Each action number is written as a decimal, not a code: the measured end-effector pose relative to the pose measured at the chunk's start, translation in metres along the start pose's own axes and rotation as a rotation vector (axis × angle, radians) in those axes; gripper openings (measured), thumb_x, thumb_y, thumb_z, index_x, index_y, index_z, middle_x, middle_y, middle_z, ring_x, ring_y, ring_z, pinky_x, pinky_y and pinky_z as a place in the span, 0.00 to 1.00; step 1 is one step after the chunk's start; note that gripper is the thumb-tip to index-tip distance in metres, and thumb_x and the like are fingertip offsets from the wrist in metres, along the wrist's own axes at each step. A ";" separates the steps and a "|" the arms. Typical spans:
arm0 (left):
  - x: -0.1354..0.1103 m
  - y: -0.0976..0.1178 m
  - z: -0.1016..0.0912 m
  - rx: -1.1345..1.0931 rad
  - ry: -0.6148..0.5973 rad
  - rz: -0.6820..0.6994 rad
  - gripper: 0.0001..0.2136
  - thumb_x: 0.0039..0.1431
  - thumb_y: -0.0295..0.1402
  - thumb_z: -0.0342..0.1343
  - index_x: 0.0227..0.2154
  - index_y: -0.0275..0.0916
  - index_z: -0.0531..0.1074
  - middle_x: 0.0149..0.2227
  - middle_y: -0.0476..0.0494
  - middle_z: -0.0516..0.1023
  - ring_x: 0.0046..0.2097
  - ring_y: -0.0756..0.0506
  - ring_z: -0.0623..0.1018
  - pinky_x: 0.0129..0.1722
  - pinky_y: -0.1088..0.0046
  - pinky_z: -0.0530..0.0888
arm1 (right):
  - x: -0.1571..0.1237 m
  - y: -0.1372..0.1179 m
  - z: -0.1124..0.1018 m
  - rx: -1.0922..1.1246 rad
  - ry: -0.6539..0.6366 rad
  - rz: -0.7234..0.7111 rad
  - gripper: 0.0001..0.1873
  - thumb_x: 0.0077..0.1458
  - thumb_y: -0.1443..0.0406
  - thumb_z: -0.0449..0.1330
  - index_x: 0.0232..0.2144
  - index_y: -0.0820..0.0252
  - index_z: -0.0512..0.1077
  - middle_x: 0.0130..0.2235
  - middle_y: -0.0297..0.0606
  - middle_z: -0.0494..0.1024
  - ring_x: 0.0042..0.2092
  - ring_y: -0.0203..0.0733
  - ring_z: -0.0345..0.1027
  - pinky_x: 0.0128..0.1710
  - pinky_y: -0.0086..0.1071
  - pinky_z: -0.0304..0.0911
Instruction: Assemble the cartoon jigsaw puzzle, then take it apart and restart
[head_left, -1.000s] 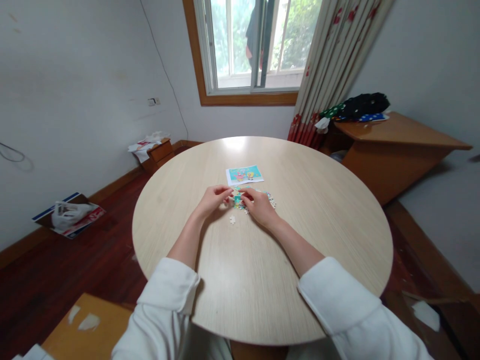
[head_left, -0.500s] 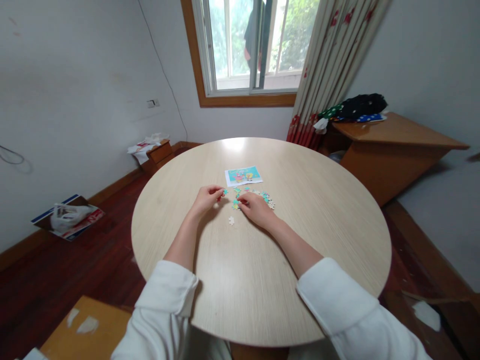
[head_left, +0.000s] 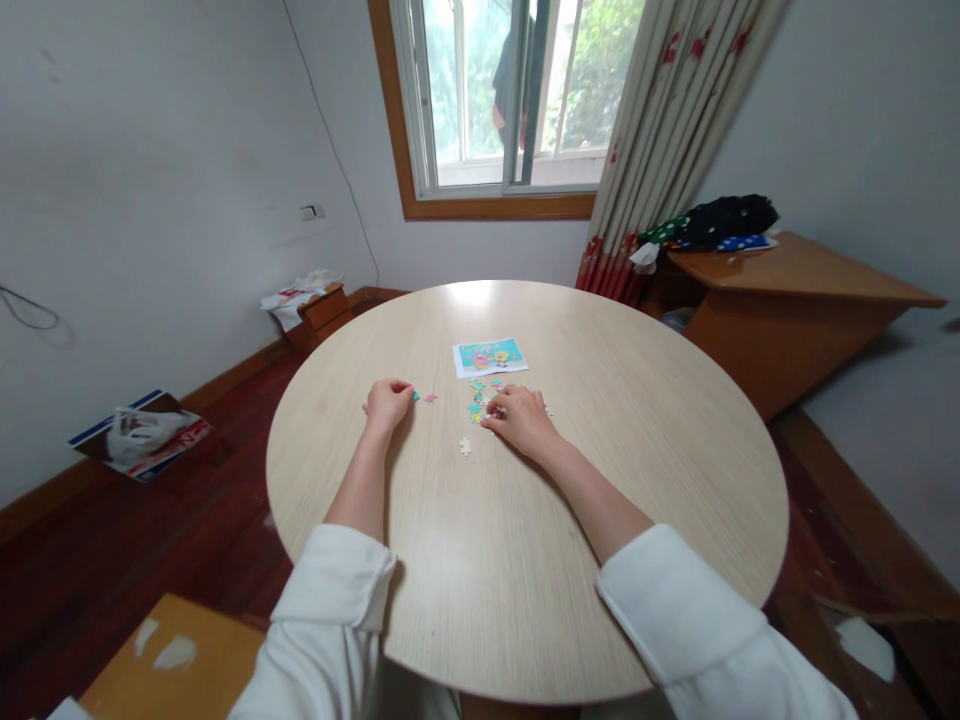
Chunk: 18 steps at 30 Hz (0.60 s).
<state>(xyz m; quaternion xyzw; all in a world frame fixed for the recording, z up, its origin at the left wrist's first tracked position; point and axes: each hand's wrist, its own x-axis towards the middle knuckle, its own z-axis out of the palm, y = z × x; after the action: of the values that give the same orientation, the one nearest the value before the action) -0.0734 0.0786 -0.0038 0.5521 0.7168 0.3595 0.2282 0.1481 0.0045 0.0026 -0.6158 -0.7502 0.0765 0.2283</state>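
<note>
My left hand (head_left: 388,404) is low over the table, its fingertips closed on a teal jigsaw puzzle piece (head_left: 415,396). Just right of it lies a pink puzzle piece (head_left: 430,398) by itself. Bent over the small pile of loose puzzle pieces (head_left: 477,398), my right hand (head_left: 521,418) has thumb and fingers pinched around a pinkish piece (head_left: 496,412), and it covers much of the pile. Nearer to me is a lone white piece (head_left: 465,447). Beyond the pile lies a printed picture card (head_left: 491,357) with pink and yellow cartoon figures on teal.
All of this is on a round pale wooden table (head_left: 480,560). A brown desk (head_left: 802,280) with folded cloths (head_left: 724,222) stands at the back right, beside a curtain (head_left: 675,130). An orange-brown wooden surface (head_left: 180,660) is at the lower left.
My left hand has moved left, away from the pile, with the teal piece. The pink piece now shows beside it. My right hand has shifted slightly right over the pile.
</note>
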 end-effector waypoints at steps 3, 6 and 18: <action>-0.004 0.003 -0.002 0.130 -0.023 -0.008 0.05 0.50 0.32 0.57 0.29 0.40 0.77 0.38 0.42 0.81 0.44 0.40 0.76 0.50 0.56 0.62 | 0.000 0.001 0.001 0.016 -0.011 -0.011 0.05 0.51 0.63 0.63 0.30 0.59 0.76 0.39 0.41 0.74 0.44 0.44 0.64 0.42 0.36 0.49; -0.008 0.007 -0.004 0.195 -0.027 0.016 0.06 0.51 0.33 0.56 0.28 0.41 0.77 0.38 0.42 0.81 0.45 0.39 0.76 0.51 0.54 0.60 | 0.001 0.005 0.003 0.053 -0.023 -0.062 0.05 0.54 0.63 0.61 0.32 0.59 0.76 0.39 0.40 0.75 0.44 0.43 0.65 0.42 0.36 0.48; -0.006 0.003 -0.001 0.252 0.053 0.010 0.04 0.47 0.33 0.58 0.27 0.41 0.75 0.39 0.42 0.79 0.48 0.37 0.74 0.49 0.54 0.61 | 0.002 0.012 0.001 0.102 -0.079 -0.093 0.05 0.50 0.65 0.64 0.32 0.57 0.77 0.42 0.40 0.75 0.46 0.44 0.65 0.45 0.38 0.49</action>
<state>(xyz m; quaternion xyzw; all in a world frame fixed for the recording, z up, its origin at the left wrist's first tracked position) -0.0703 0.0732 -0.0010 0.5703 0.7593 0.2823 0.1364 0.1585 0.0090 -0.0028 -0.5645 -0.7815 0.1283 0.2327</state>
